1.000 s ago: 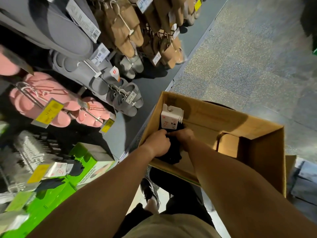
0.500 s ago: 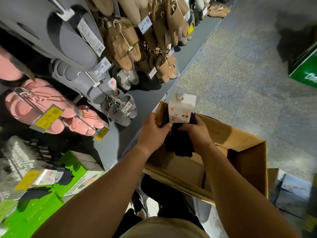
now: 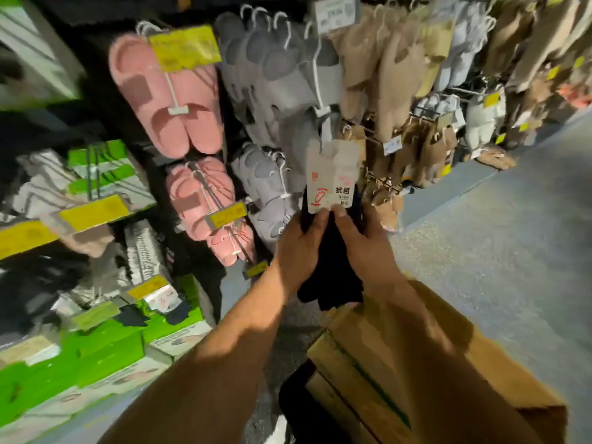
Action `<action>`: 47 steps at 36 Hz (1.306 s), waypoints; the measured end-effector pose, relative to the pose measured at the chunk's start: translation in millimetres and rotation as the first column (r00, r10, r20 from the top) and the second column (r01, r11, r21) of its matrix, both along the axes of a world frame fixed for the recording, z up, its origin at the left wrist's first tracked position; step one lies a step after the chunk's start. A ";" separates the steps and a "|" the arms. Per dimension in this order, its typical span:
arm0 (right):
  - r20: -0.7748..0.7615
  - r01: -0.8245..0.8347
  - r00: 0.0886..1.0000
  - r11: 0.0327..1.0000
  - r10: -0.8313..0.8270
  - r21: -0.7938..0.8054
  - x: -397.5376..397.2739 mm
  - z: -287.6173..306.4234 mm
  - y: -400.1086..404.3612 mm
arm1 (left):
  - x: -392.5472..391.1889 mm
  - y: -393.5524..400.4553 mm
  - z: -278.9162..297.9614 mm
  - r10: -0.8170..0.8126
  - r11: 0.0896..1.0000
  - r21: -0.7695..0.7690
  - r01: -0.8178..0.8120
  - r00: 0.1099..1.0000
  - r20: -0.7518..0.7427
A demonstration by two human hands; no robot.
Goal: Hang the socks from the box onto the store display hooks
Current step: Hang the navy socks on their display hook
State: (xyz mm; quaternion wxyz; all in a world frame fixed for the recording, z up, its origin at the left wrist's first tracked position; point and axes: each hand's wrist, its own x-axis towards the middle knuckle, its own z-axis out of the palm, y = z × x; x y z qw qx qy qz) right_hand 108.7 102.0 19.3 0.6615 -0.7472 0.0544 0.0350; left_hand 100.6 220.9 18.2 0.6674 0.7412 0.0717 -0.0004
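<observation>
Head view: the left hand point(image 3: 299, 251) and the right hand point(image 3: 365, 248) both curl round a bundle of dark socks point(image 3: 333, 277), thumbs pressed on the lower edge of its white card label point(image 3: 331, 177). Below the grip sits the cardboard box point(image 3: 448, 363); above and left of it hang grey slippers point(image 3: 282, 78) and pink slippers point(image 3: 166, 97).
</observation>
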 end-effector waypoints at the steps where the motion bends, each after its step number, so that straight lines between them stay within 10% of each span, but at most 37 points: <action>1: 0.030 -0.026 0.999 0.997 0.028 -0.070 -1.8 5.6 22.1 | -5.4 18.3 6.8 0.056 0.997 -0.044 -0.055 0.998 0.011; 15: 0.172 -0.439 0.789 0.737 0.590 -0.515 -165.4 32.5 377.1 | -241.2 341.2 41.0 0.593 0.802 -0.024 -0.596 0.792 0.147; 29: 0.195 -0.796 0.508 0.544 0.839 -0.266 -425.8 62.0 639.3 | -518.0 564.9 49.9 0.916 0.356 0.069 -0.932 0.362 0.171; 47: 0.170 -0.940 0.205 0.242 0.964 -0.240 -661.9 72.0 937.6 | -761.8 820.4 69.6 0.976 0.107 -0.002 -0.994 0.105 0.190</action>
